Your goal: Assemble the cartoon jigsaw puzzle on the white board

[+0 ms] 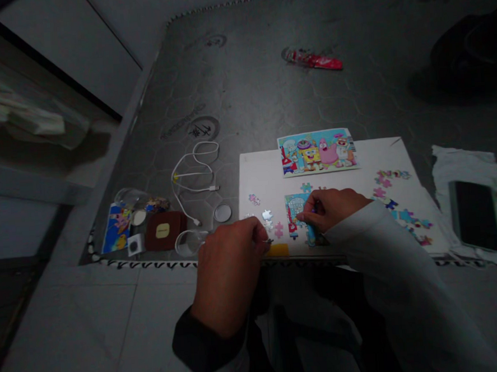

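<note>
On a white board [258,177] lies a partly joined jigsaw puzzle [292,204] with a blue cartoon picture. My right hand [332,208] is closed over it, fingertips pinched at a small puzzle piece [315,209] that they largely cover. Close to the board's front left corner, my left hand [234,260] pinches another puzzle piece [269,241], only its edge showing. Between the hands are a pink piece [278,229] and a pale blue piece [267,214]. Behind the puzzle rests a cartoon picture card [320,153]. More loose pieces [406,215] are scattered along the board's right side.
Left of the board are a white cable [197,172], a round lid [222,213], a brown case [165,230], a small white box [136,245] and a blue packet [117,227]. A phone [474,214] lies on white tissue at right. A red wrapper [314,59] sits farther back.
</note>
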`<state>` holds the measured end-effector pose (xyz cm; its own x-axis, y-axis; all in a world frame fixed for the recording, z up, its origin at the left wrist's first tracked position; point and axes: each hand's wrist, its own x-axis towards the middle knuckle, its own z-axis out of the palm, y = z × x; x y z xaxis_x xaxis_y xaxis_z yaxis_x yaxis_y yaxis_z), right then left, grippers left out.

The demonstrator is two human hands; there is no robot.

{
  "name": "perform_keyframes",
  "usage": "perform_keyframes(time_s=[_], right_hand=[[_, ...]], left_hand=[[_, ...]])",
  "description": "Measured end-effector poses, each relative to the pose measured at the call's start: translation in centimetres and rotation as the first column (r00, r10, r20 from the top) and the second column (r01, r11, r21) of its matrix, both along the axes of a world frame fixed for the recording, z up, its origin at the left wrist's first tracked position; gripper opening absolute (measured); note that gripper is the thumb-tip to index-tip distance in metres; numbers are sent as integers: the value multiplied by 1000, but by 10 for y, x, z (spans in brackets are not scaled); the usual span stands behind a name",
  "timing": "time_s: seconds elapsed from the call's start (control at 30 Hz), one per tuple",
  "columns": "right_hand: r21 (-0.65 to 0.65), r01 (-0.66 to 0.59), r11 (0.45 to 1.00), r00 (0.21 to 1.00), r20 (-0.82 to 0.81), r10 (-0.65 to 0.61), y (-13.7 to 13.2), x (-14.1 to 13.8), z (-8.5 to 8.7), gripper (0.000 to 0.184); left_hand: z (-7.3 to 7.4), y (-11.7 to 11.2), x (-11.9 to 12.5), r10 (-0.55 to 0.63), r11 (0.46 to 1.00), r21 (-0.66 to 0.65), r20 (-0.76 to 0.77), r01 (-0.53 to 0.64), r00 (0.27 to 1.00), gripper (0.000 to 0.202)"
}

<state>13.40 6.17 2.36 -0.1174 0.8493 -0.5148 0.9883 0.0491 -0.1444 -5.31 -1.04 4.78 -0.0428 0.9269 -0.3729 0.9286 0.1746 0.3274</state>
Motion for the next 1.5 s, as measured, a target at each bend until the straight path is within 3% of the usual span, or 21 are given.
perform_keyframes(time_s=[0.23, 0.5, 0.8, 1.1, 1.5], right_hand=[[16, -9, 1000, 1000, 18, 9, -1, 0, 3, 25], [-26, -122, 992, 986, -115, 118, -4, 3, 17, 26], [-74, -137, 988, 986, -103, 129, -3, 8, 17, 22], [-112, -127, 986, 992, -21, 125, -2, 9, 16, 22], [19, -123, 992, 985, -120, 124, -2, 12, 18, 18]], left_hand=[[-4, 5, 15, -9, 998, 63, 234, -6, 972, 11], [-5, 12, 24, 12, 997, 64, 365, -38, 931, 11], [-8, 13, 25, -11, 996, 89, 377, -25, 926, 11], [-10, 11, 27, 1, 994, 102, 254, -28, 967, 4], [-8, 9, 23, -16, 995, 96, 260, -9, 966, 5]])
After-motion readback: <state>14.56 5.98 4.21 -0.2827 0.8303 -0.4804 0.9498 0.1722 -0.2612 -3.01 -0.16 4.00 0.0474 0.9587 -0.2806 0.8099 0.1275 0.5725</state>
